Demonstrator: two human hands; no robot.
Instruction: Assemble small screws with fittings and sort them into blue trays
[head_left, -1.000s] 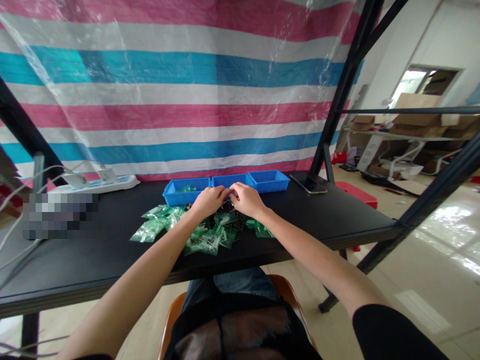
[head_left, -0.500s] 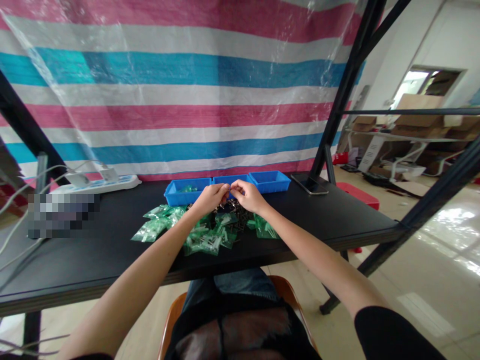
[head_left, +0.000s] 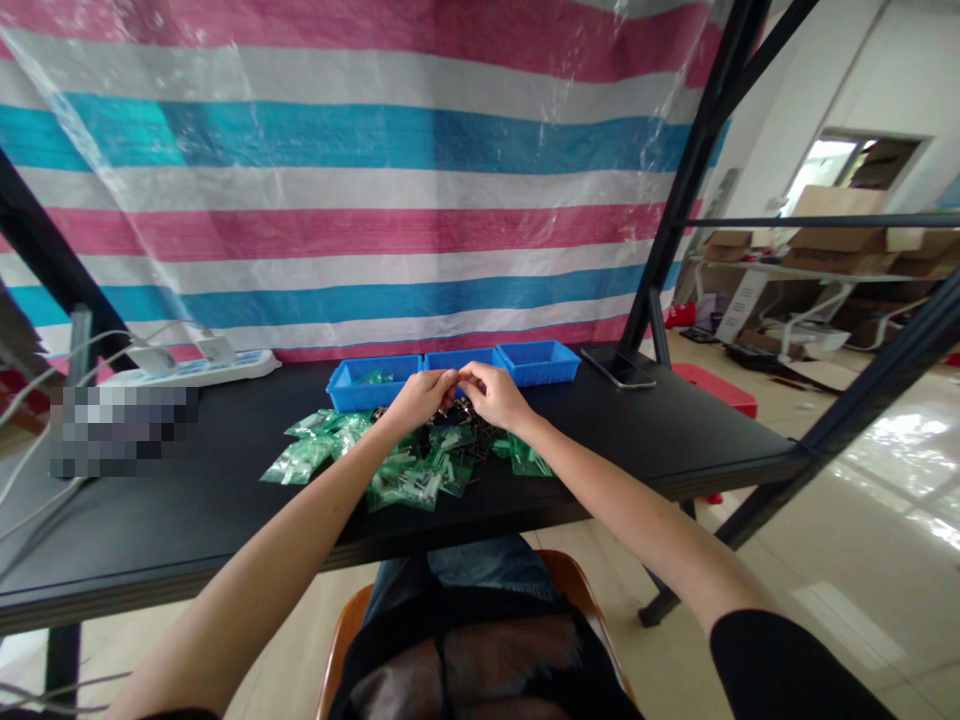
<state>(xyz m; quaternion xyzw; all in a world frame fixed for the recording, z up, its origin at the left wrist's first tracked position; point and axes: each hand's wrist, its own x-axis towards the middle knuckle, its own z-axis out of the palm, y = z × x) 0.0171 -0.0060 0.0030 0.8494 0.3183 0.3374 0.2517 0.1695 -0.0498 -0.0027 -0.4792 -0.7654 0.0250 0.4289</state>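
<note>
My left hand (head_left: pixel 424 396) and my right hand (head_left: pixel 491 391) meet fingertip to fingertip over a pile of small metal screws (head_left: pixel 484 432). Both are closed in a pinch; what lies between the fingers is too small to make out. Under and beside my left forearm lie green-tinted clear plastic bags (head_left: pixel 409 478) with white plugs and screws in them. Another such bag (head_left: pixel 525 455) rests by my right wrist. Just behind the hands stand a left blue bin (head_left: pixel 345 397) holding a little green plastic, a middle blue bin (head_left: pixel 457 358) and a right blue bin (head_left: pixel 544 374).
A phone (head_left: pixel 619 368) lies at the right of the black table (head_left: pixel 247 530). At the left are a white power strip (head_left: pixel 240 368) with plugs and cables, and a blurred-out object (head_left: pixel 120 430). Black metal posts (head_left: pixel 679 190) frame the table, with a striped sheet (head_left: pixel 360 230) behind.
The hands stay together over the screws. My right fingertips have shifted slightly and press closer to the left ones. Everything else looks the same.
</note>
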